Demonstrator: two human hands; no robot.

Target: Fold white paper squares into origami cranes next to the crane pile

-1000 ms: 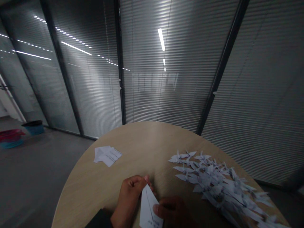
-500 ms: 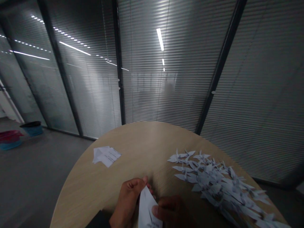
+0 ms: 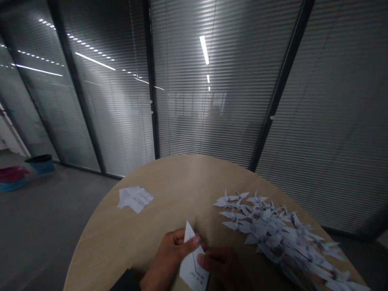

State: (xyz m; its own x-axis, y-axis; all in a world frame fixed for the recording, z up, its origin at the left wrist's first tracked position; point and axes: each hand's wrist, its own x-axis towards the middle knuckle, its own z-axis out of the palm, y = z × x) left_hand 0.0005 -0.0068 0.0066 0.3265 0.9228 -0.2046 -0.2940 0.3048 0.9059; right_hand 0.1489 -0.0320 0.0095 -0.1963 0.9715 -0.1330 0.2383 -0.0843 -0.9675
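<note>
A folded piece of white paper with a pointed top and some print near its lower end is held between both hands at the near side of the table. My left hand grips it from the left, thumb across the front below the tip. My right hand, in shadow, pinches its right edge with thumb and fingers. To the right lies a large cluster of folded paper cranes. On the left side rests a small stack of white paper sheets, some with printed text.
The round wooden table stands close to a glass partition with blinds. On the floor at far left are a blue bin with a black liner and another with a red liner.
My left hand has shifted from the paper's tip down its front, thumb now lying over it. The tip shows above the fingers, and the paper sits slightly higher. My right hand keeps its pinch.
</note>
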